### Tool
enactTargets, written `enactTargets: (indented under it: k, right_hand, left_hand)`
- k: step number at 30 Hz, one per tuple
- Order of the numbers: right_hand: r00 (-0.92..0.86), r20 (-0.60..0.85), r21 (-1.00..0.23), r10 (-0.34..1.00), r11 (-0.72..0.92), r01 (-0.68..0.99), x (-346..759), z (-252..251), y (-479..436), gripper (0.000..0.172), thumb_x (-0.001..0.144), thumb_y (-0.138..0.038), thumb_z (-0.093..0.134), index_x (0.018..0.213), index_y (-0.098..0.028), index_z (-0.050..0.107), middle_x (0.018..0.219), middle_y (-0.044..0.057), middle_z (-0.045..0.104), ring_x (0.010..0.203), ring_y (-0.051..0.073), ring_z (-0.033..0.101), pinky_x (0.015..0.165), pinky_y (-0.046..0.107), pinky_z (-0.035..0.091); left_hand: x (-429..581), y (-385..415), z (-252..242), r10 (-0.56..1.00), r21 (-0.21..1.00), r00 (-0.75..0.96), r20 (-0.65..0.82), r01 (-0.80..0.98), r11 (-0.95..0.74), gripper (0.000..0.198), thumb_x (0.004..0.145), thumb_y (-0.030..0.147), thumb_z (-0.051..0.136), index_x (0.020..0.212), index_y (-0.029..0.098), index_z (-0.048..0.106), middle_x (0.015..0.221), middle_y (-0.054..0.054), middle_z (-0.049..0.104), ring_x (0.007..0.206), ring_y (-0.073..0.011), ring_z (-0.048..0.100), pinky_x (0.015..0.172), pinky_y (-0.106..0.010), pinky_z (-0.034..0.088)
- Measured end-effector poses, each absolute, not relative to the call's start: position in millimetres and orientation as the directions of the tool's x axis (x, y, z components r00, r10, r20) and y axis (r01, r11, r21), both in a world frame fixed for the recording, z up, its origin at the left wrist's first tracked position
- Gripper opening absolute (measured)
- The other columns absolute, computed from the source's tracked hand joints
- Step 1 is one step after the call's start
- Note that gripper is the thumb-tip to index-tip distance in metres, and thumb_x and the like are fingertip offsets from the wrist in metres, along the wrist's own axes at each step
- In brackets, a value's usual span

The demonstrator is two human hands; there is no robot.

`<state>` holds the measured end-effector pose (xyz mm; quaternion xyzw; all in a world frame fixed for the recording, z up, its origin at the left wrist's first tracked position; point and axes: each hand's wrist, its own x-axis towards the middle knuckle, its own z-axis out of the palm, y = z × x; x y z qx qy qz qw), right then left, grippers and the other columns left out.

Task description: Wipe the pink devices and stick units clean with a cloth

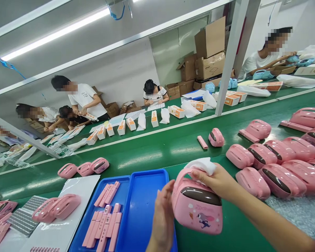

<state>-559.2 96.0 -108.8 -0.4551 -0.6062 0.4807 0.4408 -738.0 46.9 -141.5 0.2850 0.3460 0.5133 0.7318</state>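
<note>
A glossy pink handled device (196,213), rounded like a small portable speaker, is tilted between my hands. It has a dark oval panel and a printed cartoon figure on its front. My left hand (162,217) is against its left side, fingers curving around the edge and partly hidden. With my right hand (215,178) I pinch a white cloth (203,165) against the top of the handle; the fingers behind it are out of sight. Left of my hands is a blue tray (147,203), its left section holding several slim pink sticks (105,224).
Several similar pink devices (275,150) crowd the right, beside bubble wrap (299,217). A pink stick (202,142) and another device (216,137) sit ahead on the green bench (152,150). Orange-white boxes (154,119) line the far side, where people work. A metal post (229,59) rises ahead.
</note>
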Motion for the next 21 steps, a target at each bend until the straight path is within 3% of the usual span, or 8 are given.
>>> enactTargets:
  k: [3,6,9,13,15,17,19,21]
  right_hand:
    - [-0.266,0.098,-0.983,0.959,0.135,0.126,-567,-99,92,0.025,0.076,-0.044,0.064,0.075,-0.02,0.071,0.08,0.002,0.07,0.08,0.022,0.06,0.075,0.03,0.044]
    - [-0.25,0.068,-0.996,0.966,0.08,0.039,-572,-95,94,0.026,0.075,-0.044,0.065,0.076,-0.018,0.072,0.072,0.002,0.069,0.074,0.022,0.062,0.068,0.029,0.048]
    - [-0.102,0.007,-0.989,0.995,-0.009,-0.151,-564,-97,103,0.035,0.079,-0.05,0.058,0.086,-0.019,0.07,0.068,0.002,0.068,0.063,0.02,0.064,0.057,0.028,0.051]
    - [0.215,-0.074,-0.924,0.974,0.014,-0.382,-542,-106,104,0.049,0.079,-0.052,0.055,0.122,-0.027,0.052,0.098,0.001,0.07,0.088,0.022,0.066,0.071,0.032,0.056]
    - [0.281,-0.118,-0.905,0.953,0.013,-0.425,-534,-111,93,0.057,0.075,-0.05,0.062,0.126,-0.028,0.049,0.106,0.001,0.068,0.099,0.023,0.063,0.078,0.032,0.056]
    - [0.265,-0.066,-0.938,0.962,0.031,-0.344,-527,-117,77,0.052,0.074,-0.047,0.066,0.121,-0.027,0.056,0.113,0.002,0.065,0.109,0.024,0.058,0.088,0.032,0.052]
    - [0.191,0.13,-0.98,0.973,0.156,-0.127,-519,-124,63,0.039,0.08,-0.043,0.061,0.116,-0.028,0.062,0.125,0.001,0.058,0.118,0.024,0.051,0.097,0.032,0.046]
    - [0.113,0.379,-0.923,0.919,0.366,0.12,-508,-135,54,0.033,0.087,-0.041,0.053,0.117,-0.032,0.061,0.134,-0.003,0.05,0.124,0.023,0.044,0.103,0.032,0.038]
  left_hand:
    - [-746,44,-129,0.964,0.936,0.257,-0.072,-0.316,0.154,0.072,0.061,0.045,0.075,0.124,0.021,0.05,0.127,-0.011,0.055,0.118,-0.0316,0.048,0.099,-0.04,0.036]
    - [-739,41,-124,0.97,0.98,0.226,-0.084,-0.158,0.122,0.078,0.051,0.026,0.083,0.122,0.019,0.05,0.114,-0.012,0.063,0.102,-0.0305,0.058,0.087,-0.04,0.045]
    - [-728,40,-127,0.971,0.931,0.2,-0.127,-0.314,0.187,0.068,0.054,0.031,0.081,0.115,0.015,0.055,0.104,-0.013,0.068,0.094,-0.0292,0.062,0.08,-0.038,0.048]
    - [-708,39,-139,0.948,0.73,0.191,-0.255,-0.605,0.318,0.047,0.062,0.045,0.074,0.1,0.016,0.067,0.097,-0.01,0.07,0.092,-0.0259,0.063,0.084,-0.036,0.046]
    - [-694,41,-141,0.919,0.623,0.154,-0.363,-0.693,0.363,0.041,0.065,0.048,0.07,0.095,0.019,0.07,0.095,-0.007,0.071,0.094,-0.0241,0.063,0.089,-0.035,0.044]
    - [-675,45,-139,0.896,0.569,0.134,-0.423,-0.731,0.378,0.039,0.069,0.048,0.068,0.097,0.022,0.07,0.096,-0.005,0.071,0.097,-0.0231,0.062,0.092,-0.034,0.042]
    - [-654,50,-135,0.895,0.56,0.142,-0.422,-0.736,0.381,0.039,0.073,0.045,0.065,0.104,0.022,0.068,0.098,-0.006,0.071,0.1,-0.023,0.061,0.094,-0.034,0.041]
    - [-636,54,-131,0.897,0.545,0.187,-0.401,-0.738,0.398,0.044,0.075,0.046,0.061,0.11,0.02,0.065,0.101,-0.008,0.069,0.101,-0.0241,0.06,0.093,-0.035,0.042]
